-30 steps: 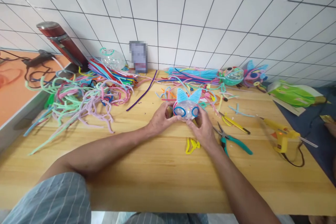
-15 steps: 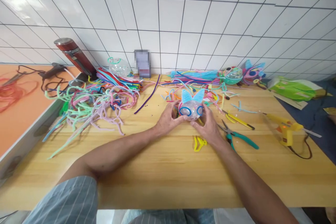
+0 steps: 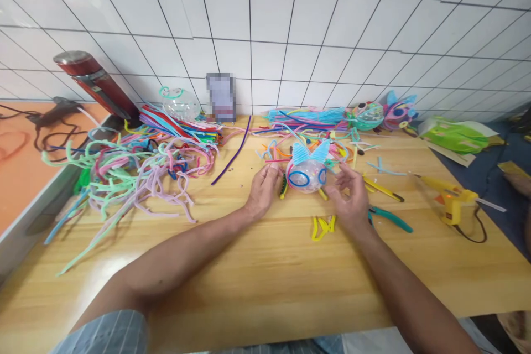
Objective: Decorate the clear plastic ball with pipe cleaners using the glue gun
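Note:
A clear plastic ball (image 3: 307, 181) with blue pipe-cleaner rings and two light-blue pointed ears stands on the table between my hands. My left hand (image 3: 262, 192) is just left of it, fingers loosely bent and apart from the ball, with nothing visible in them. On the ball's other side my right hand (image 3: 349, 196) is open, its fingers spread and off the ball. Bent yellow pipe-cleaner pieces (image 3: 323, 227) lie in front of the ball. Teal-handled pliers (image 3: 392, 218) are partly hidden behind my right hand.
A yellow glue gun (image 3: 452, 202) and a yellow craft knife (image 3: 384, 188) lie to the right. Tangled pipe cleaners (image 3: 136, 177) cover the left side. Along the wall are a red flask (image 3: 96, 86), a phone (image 3: 221, 97), pipe-cleaner bundles (image 3: 307, 116) and decorated balls (image 3: 367, 115).
Both hands have let go of the clear ball and moved apart from it, the left to the left, the right to the right. The ball stays standing on the table.

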`<control>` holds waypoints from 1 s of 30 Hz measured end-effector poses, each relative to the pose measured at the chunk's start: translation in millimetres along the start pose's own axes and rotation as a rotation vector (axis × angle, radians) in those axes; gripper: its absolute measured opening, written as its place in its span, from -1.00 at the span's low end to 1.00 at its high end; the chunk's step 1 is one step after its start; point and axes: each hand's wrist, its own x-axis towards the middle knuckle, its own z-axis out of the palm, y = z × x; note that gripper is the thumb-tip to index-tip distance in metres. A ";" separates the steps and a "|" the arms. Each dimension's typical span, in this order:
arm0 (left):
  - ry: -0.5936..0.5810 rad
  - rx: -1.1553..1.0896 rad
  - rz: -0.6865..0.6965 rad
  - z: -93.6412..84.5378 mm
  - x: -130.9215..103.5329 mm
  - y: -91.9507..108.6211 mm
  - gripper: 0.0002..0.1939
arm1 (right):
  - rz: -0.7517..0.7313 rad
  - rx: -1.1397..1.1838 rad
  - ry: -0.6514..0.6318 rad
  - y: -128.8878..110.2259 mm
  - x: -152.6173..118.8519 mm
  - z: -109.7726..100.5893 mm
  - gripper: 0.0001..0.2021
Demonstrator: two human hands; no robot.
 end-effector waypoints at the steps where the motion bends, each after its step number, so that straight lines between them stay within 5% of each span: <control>1: -0.003 -0.022 -0.017 0.7 0.8 -0.7 -0.21 | -0.003 0.001 0.033 -1.2 -0.2 -3.4 -0.48; 4: -0.013 -0.070 -0.037 3.8 0.7 -0.7 -0.22 | 0.020 -0.034 0.068 -4.2 -0.8 -11.2 -0.66; 12: -0.043 -0.060 -0.063 4.9 -4.9 6.4 -0.28 | 0.070 -0.122 0.079 -10.5 4.1 -12.5 -0.48; 30: -0.041 0.048 0.004 -1.3 4.0 -3.5 -0.43 | 0.026 -0.047 0.086 -29.7 14.2 -2.0 -0.54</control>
